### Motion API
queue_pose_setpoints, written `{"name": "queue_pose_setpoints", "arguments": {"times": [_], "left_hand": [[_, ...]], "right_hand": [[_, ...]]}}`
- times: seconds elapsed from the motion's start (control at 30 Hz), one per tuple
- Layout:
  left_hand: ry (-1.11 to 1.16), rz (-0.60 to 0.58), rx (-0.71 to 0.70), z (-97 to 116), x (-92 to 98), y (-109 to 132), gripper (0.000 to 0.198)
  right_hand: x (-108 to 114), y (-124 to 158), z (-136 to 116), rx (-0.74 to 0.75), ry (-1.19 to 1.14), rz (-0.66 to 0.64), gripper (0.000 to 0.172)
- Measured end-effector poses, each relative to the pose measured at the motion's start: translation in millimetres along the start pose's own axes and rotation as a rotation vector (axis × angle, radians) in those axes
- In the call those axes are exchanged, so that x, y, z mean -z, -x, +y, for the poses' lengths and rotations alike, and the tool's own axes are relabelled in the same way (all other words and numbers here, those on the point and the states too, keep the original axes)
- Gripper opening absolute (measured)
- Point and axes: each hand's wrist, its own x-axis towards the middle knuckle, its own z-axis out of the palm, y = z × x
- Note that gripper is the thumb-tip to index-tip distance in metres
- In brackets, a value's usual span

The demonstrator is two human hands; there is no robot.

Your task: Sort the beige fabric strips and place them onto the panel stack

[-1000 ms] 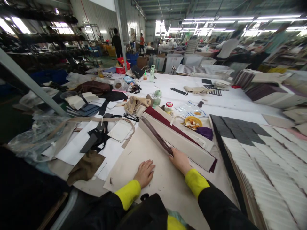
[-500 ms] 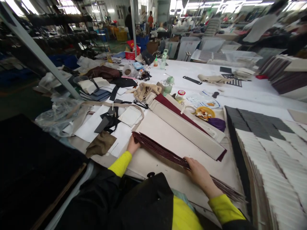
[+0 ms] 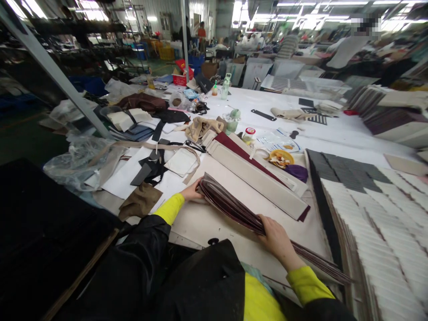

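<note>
Both hands grip a stack of maroon strips (image 3: 234, 209) at the near edge of the surface (image 3: 334, 133). Left hand (image 3: 191, 192) fingers curl under its far end; right hand (image 3: 277, 240) clamps mid-length. Step judged: squaring the stack. Next move needs level support, since the free end sags.

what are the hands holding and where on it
A stack of long maroon strips: the left hand holds its far end, and the right hand grips it around the middle, over the table.
</note>
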Motion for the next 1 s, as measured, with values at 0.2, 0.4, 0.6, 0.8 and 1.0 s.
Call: {"name": "queue_pose_setpoints", "arguments": {"times": [0.2,0.4,0.6,0.8,1.0], "left_hand": [[-0.036,0.039,0.071,-4.9,-24.9,-8.1,0.098],[0.216,0.515,0.335,5.5,-47.7,6.2,0.081],[1.040,0.066,0.526,54.3,-84.0,45.4,0.071],[1.334,-0.009,0.536,94.3,-119.5,52.5,0.054],[0.694,0.502,0.230,104.2,-103.8,46.4,0.043]], "right_hand": [[3.0,-7.3,-3.8,-0.046,-0.002,-0.034,0.045],[30.7,-11.6,-13.6,-0.041,-0.197,-0.175,0.045],[79.6,-4.9,-41.3,0.124,-0.667,-0.376,0.051],[114.5,-2.7,-35.8,0.126,-0.909,-0.596,0.064],[67.8,7.0,8.3,-0.255,-1.037,-0.682,0.068]]}}
